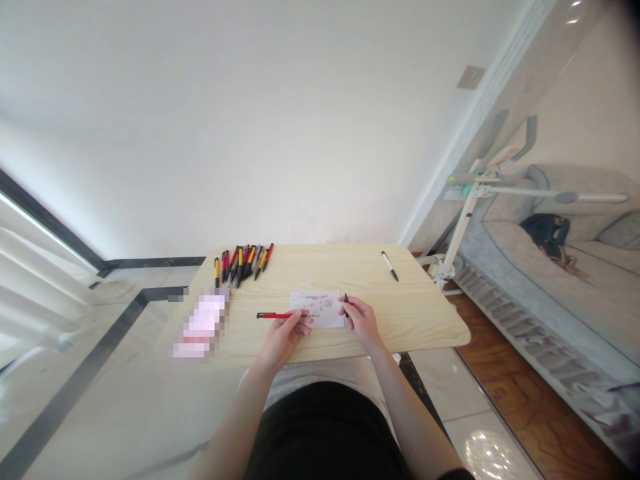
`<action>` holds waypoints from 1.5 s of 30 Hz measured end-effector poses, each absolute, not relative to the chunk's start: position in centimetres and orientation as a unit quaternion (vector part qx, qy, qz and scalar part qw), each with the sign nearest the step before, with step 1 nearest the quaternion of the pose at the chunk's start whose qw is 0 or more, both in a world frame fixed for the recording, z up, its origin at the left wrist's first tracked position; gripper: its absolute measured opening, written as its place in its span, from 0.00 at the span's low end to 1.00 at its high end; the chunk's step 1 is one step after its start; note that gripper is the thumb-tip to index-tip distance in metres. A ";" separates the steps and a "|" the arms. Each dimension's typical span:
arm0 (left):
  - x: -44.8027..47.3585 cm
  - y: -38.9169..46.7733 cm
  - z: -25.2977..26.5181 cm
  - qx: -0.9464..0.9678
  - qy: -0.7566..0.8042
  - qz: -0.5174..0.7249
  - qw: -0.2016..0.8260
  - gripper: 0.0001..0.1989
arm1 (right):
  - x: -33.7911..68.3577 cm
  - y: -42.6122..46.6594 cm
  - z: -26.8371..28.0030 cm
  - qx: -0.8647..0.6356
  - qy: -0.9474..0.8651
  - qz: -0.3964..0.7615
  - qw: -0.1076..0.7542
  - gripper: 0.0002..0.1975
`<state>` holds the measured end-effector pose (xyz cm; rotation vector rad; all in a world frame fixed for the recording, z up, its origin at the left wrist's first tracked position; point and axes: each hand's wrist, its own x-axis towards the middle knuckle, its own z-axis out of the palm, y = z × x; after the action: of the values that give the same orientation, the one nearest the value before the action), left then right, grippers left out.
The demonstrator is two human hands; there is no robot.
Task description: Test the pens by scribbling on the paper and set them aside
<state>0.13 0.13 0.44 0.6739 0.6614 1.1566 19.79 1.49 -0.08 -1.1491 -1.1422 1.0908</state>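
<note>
My left hand (289,332) pinches a red pen barrel (281,315) with a black clip end pointing left. Something thin, like a refill, sticks out past the fingertips to the right. In my right hand (361,321) is a short black pen piece (346,304), held upright between thumb and fingers. The two hands are apart. Beneath and between them lies a white sheet of paper (327,321) with dark reddish scribbles, partly covered by my left fingers.
Several red, yellow, black and grey pens (243,263) lie bunched at the table's far left. One white-and-black pen (389,265) rests at the far right of the wooden table (420,320). A blurred pinkish item (200,327) sits at the left edge. Exercise equipment (463,220) stands beyond the right side.
</note>
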 end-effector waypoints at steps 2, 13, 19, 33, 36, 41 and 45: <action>0.1 0.1 0.4 0.309 0.299 0.524 0.735 0.12 | 19.8 1.5 -0.1 -0.485 -0.484 0.465 0.561 0.14; 0.2 0.1 0.7 0.306 0.312 0.524 0.731 0.12 | 19.8 1.5 -0.3 -0.482 -0.484 0.465 0.563 0.15; 0.2 0.1 0.7 0.303 0.315 0.525 0.730 0.12 | 19.7 1.6 -0.5 -0.476 -0.474 0.470 0.572 0.15; 0.2 0.1 0.6 0.301 0.307 0.529 0.732 0.11 | 19.7 1.5 -0.5 -0.468 -0.481 0.469 0.574 0.14; 0.1 0.2 0.5 0.299 0.304 0.530 0.733 0.11 | 19.6 1.6 -0.5 -0.470 -0.480 0.468 0.575 0.14; 0.1 0.1 0.5 0.296 0.307 0.530 0.733 0.11 | 19.6 1.7 -0.6 -0.470 -0.483 0.466 0.573 0.14; 0.2 0.1 0.5 0.292 0.305 0.531 0.734 0.11 | 19.6 1.6 -0.7 -0.475 -0.495 0.458 0.565 0.13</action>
<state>0.17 0.11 0.46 0.6425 0.6704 1.1681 19.61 1.62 -0.66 -1.1170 -1.1643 1.0767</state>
